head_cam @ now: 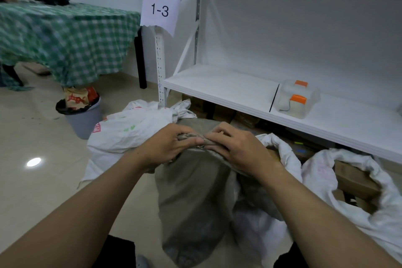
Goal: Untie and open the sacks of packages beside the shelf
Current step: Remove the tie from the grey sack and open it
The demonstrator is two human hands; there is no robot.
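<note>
One grey sack stands near me on the floor, before the shelf. My left grip and right grip both pinch its bunched neck. Flanking it: one tied white sack left, one open white sack right. One sign reads "1-3".

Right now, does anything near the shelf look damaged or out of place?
Yes. The paper label 1-3 on the shelf post has a torn lower edge, and the grey bin is overfilled, a paper bag sticking out.
</note>
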